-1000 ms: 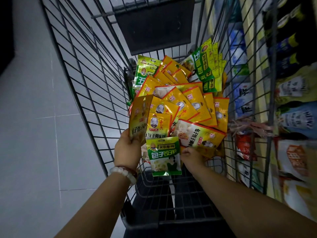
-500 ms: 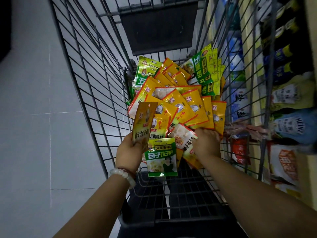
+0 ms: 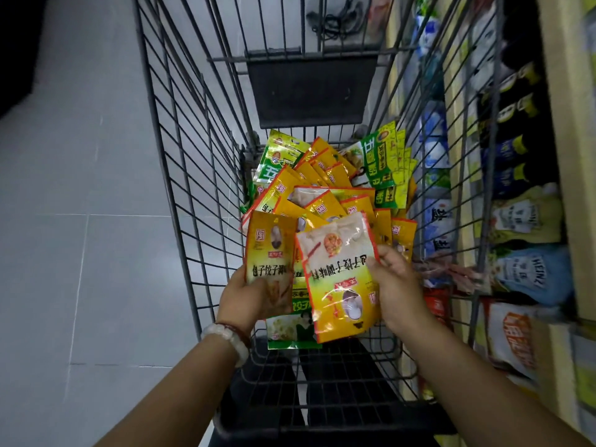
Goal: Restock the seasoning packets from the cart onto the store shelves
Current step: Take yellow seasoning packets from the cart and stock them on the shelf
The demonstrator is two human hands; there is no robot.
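The left hand is gripping a small stack of packets, a yellow seasoning packet in front and a green-and-white packet hanging just below its fingers. The right hand is pinching the edge of another yellow packet, turned upside down, just beside the left hand's stack. Beyond both hands, a heap of yellow and green seasoning packets is lying in the wire cart. To the right of the right hand, store shelves are holding pouches and dark bottles.
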